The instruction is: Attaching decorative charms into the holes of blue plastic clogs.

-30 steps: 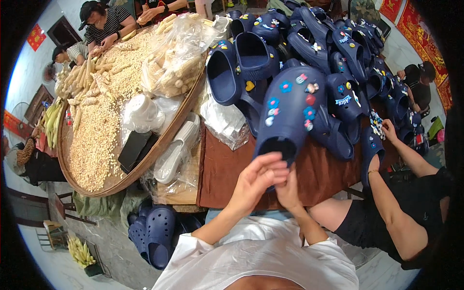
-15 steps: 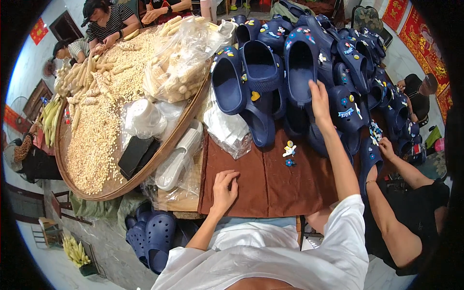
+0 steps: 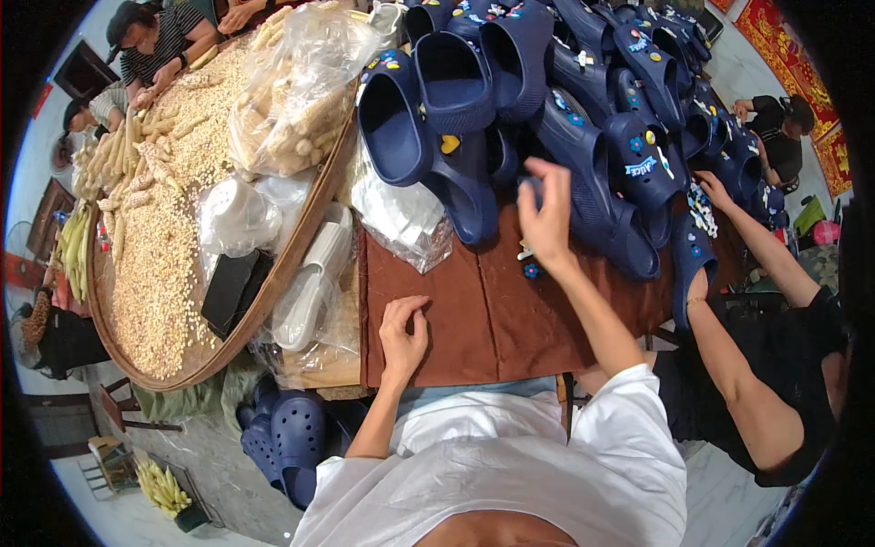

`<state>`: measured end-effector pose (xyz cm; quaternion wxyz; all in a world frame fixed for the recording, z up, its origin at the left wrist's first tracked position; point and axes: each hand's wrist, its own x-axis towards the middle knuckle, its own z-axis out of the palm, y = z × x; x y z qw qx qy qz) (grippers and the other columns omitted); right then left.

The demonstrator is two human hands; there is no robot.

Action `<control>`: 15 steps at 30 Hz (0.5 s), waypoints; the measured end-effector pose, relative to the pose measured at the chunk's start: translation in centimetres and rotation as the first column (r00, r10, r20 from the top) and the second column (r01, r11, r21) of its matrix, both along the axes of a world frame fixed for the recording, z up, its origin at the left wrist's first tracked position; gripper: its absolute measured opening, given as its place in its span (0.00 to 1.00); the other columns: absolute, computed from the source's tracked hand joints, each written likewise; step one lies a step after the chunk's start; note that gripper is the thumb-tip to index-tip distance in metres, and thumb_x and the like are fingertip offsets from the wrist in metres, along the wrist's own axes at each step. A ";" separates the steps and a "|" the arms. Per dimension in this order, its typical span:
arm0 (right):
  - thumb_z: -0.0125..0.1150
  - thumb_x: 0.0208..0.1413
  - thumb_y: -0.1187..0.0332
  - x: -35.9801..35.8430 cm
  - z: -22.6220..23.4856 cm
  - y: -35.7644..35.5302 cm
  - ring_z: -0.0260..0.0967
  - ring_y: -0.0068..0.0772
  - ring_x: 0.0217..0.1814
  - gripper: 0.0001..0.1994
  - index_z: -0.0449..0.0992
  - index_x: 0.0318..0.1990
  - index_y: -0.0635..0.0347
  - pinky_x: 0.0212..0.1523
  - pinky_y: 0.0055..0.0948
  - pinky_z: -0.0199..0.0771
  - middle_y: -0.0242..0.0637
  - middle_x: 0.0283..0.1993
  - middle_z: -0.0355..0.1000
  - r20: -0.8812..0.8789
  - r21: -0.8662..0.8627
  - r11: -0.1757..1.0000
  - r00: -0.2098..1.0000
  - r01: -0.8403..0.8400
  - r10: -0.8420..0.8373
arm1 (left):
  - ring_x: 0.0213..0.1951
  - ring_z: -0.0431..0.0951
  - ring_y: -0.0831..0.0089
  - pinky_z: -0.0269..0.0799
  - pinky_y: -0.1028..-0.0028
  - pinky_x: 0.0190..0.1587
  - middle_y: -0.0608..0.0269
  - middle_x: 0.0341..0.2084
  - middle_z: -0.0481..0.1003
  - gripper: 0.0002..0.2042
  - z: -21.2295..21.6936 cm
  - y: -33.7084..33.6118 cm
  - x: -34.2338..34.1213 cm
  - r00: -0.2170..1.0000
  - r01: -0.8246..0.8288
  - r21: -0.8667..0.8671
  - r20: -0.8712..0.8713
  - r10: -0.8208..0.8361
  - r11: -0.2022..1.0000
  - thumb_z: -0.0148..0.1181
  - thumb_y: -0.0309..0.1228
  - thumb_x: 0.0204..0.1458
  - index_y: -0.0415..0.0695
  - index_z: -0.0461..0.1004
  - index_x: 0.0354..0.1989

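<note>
My right hand (image 3: 547, 214) hovers over the brown cloth (image 3: 447, 337), just short of the clog pile, fingers apart and nothing visible in them. On the cloth beneath it lie a small blue flower charm (image 3: 531, 271) and a white-and-yellow charm (image 3: 526, 251), the latter partly hidden by my hand. My left hand (image 3: 404, 337) rests on the cloth near the table's front edge, loosely curved with thumb and fingers apart, holding nothing. Navy clogs with colourful charms are heaped ahead, including an upturned-opening clog (image 3: 516, 68) and a decorated clog (image 3: 574, 137) nearest my right fingers.
Left stands a wide woven tray (image 3: 301, 239) with corn kernels, cobs, a bagged white cup (image 3: 239, 214) and a black box (image 3: 235, 294). A bagged white slipper (image 3: 313, 283) lies beside it. At right, a co-worker's hand (image 3: 715, 190) holds charms by a clog (image 3: 693, 264). Others sit behind.
My right hand has let go of a clog's heel and drawn back left over the charms. That clog now sits farther back on the pile. My left hand stays on the cloth; the view has shifted.
</note>
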<state>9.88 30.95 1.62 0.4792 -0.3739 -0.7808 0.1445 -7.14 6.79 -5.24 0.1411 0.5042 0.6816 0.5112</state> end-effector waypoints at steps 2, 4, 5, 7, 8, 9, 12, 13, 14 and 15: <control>0.58 0.53 0.77 0.4 -2.7 -1.9 0.61 0.54 0.57 0.22 0.66 0.57 0.64 0.60 0.46 0.61 0.50 0.54 0.64 0.125 -0.068 0.998 0.992 -0.008 0.017 | 0.44 0.79 0.56 0.73 0.64 0.49 0.52 0.39 0.79 0.11 -0.3 0.2 0.1 0.999 -0.014 -0.028 0.030 0.015 1.000 0.56 0.17 0.51 0.38 0.79 0.42; 0.60 0.54 0.75 1.0 -4.6 -1.8 0.59 0.55 0.60 0.24 0.65 0.59 0.66 0.60 0.48 0.62 0.52 0.56 0.62 0.236 -0.071 0.996 0.971 0.057 -0.039 | 0.44 0.79 0.56 0.73 0.64 0.50 0.52 0.39 0.79 0.10 0.0 0.4 0.5 0.999 -0.038 -0.035 0.033 0.039 0.999 0.57 0.18 0.52 0.39 0.79 0.42; 0.60 0.55 0.74 0.8 -5.0 -1.4 0.58 0.55 0.61 0.25 0.64 0.61 0.66 0.59 0.48 0.62 0.52 0.58 0.61 0.266 -0.061 0.995 0.962 0.078 -0.059 | 0.44 0.79 0.56 0.73 0.65 0.50 0.52 0.39 0.79 0.10 0.3 0.8 0.8 0.997 -0.068 -0.038 0.036 0.069 0.997 0.57 0.18 0.52 0.39 0.79 0.43; 0.61 0.54 0.74 0.6 -5.6 -0.5 0.59 0.56 0.60 0.26 0.64 0.61 0.67 0.59 0.49 0.62 0.53 0.57 0.62 0.316 -0.066 0.988 0.942 0.139 -0.111 | 0.44 0.78 0.55 0.73 0.65 0.50 0.52 0.40 0.78 0.12 0.9 2.0 1.7 0.995 -0.041 0.015 0.094 0.039 0.999 0.59 0.19 0.52 0.39 0.78 0.46; 0.63 0.53 0.74 0.2 -5.8 0.0 0.60 0.57 0.60 0.27 0.65 0.61 0.67 0.59 0.50 0.63 0.54 0.56 0.63 0.370 -0.069 0.979 0.916 0.194 -0.155 | 0.45 0.78 0.55 0.73 0.64 0.50 0.52 0.41 0.77 0.14 1.4 2.6 1.9 0.998 -0.018 0.034 0.057 0.016 0.999 0.60 0.19 0.52 0.39 0.77 0.48; 0.63 0.53 0.74 0.2 -6.2 0.6 0.60 0.57 0.60 0.27 0.65 0.61 0.67 0.59 0.50 0.63 0.54 0.56 0.63 0.365 -0.066 0.978 0.917 0.197 -0.160 | 0.45 0.77 0.54 0.73 0.63 0.50 0.51 0.42 0.76 0.16 2.1 3.6 2.3 1.000 0.016 0.056 0.021 -0.018 0.998 0.61 0.20 0.51 0.39 0.76 0.50; 0.65 0.51 0.75 0.5 -7.5 1.8 0.64 0.58 0.57 0.25 0.68 0.58 0.67 0.56 0.51 0.67 0.53 0.53 0.66 0.534 -0.090 0.964 0.829 0.251 -0.166 | 0.49 0.75 0.53 0.71 0.62 0.52 0.51 0.44 0.75 0.19 3.6 7.3 3.2 0.995 0.088 0.113 -0.049 -0.083 0.990 0.64 0.21 0.50 0.40 0.74 0.53; 0.65 0.50 0.75 0.7 -7.7 2.1 0.66 0.57 0.54 0.22 0.71 0.55 0.67 0.54 0.50 0.68 0.52 0.51 0.67 0.519 -0.062 0.963 0.833 0.262 -0.193 | 0.49 0.75 0.53 0.71 0.62 0.52 0.51 0.44 0.75 0.19 3.4 8.4 3.4 0.995 0.089 0.113 -0.053 -0.083 0.990 0.64 0.21 0.50 0.40 0.74 0.53; 0.65 0.49 0.76 0.7 -7.9 2.3 0.68 0.57 0.52 0.20 0.73 0.52 0.66 0.52 0.49 0.70 0.51 0.48 0.69 0.505 -0.036 0.961 0.835 0.273 -0.218 | 0.50 0.74 0.52 0.70 0.61 0.53 0.51 0.44 0.74 0.21 2.5 9.6 3.6 0.994 0.086 0.100 -0.076 -0.079 0.991 0.65 0.22 0.49 0.40 0.73 0.54; 0.65 0.49 0.76 0.6 -7.4 2.2 0.68 0.57 0.52 0.20 0.73 0.52 0.66 0.52 0.49 0.70 0.51 0.48 0.69 0.505 -0.039 0.962 0.836 0.271 -0.215 | 0.51 0.72 0.51 0.69 0.60 0.54 0.51 0.44 0.74 0.22 1.8 10.4 3.6 0.993 0.081 0.085 -0.097 -0.073 0.993 0.66 0.23 0.49 0.41 0.73 0.55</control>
